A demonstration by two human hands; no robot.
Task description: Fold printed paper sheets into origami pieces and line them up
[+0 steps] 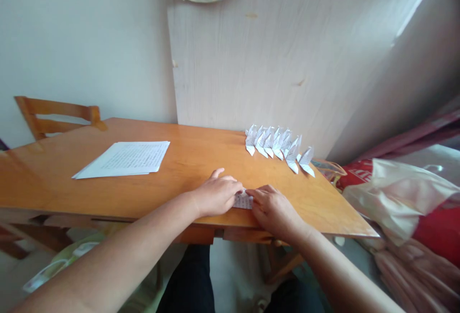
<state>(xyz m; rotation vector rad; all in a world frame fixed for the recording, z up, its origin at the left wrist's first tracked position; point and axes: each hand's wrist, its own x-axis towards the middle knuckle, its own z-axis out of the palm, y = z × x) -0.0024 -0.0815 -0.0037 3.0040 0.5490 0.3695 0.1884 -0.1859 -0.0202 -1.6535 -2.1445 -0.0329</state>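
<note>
A small folded sheet of printed paper (pixel 243 202) lies on the wooden table (pixel 201 145) near its front edge, between my two hands. My left hand (pixel 218 195) grips the paper's left side with bent fingers, one finger sticking up apart from the others. On the other side, my right hand (pixel 273 211) has its fingers closed on the right end and top edge. Both hands cover much of the paper, so its full shape is hidden. Beyond them at the back right stand several folded paper pieces (pixel 293 156) with upright points, set in rows.
A stack of printed sheets (pixel 125 158) lies at the table's left. Behind it is a wooden chair (pixel 61 109). Bags, one of them a white plastic bag (pixel 388 198), crowd the table's right side. A wall panel (pixel 230 73) borders the back edge.
</note>
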